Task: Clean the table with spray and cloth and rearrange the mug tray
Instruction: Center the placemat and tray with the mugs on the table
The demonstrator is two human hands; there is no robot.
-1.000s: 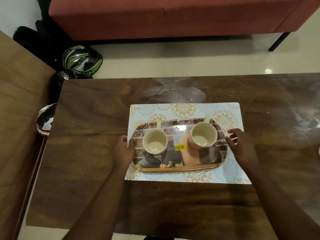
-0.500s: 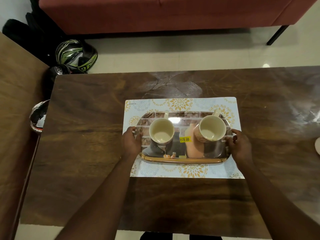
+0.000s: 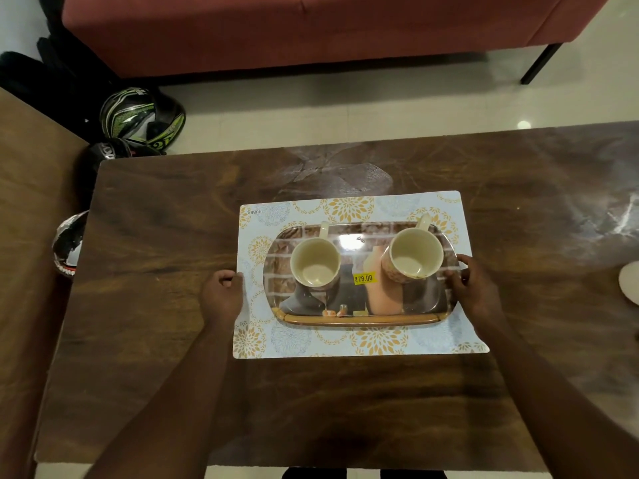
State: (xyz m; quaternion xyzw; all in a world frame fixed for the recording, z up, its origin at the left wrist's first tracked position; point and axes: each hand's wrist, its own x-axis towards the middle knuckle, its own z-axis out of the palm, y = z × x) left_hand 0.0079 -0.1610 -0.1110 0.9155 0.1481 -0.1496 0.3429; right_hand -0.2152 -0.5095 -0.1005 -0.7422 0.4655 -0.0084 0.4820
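Observation:
A printed tray [image 3: 356,319] with a yellow price sticker lies on a floral placemat [image 3: 345,209] in the middle of the dark wooden table [image 3: 166,271]. Two cream mugs stand upright on it, one on the left [image 3: 315,262] and one on the right [image 3: 416,254], both handles pointing away from me. My right hand [image 3: 473,288] grips the tray's right rim. Loosely curled, my left hand [image 3: 221,292] sits at the placemat's left edge, apart from the tray and holding nothing I can see. No spray bottle or cloth is in view.
A white rounded object [image 3: 631,281] pokes in at the table's right edge. Helmets [image 3: 141,115] lie on the floor past the far left corner. A red sofa [image 3: 311,29] stands behind, and a wooden surface [image 3: 27,202] adjoins the table's left side.
The tray has settled onto the placemat. My left hand has let go of the tray's left end and slid out to the mat's edge. My right hand stays on the right rim.

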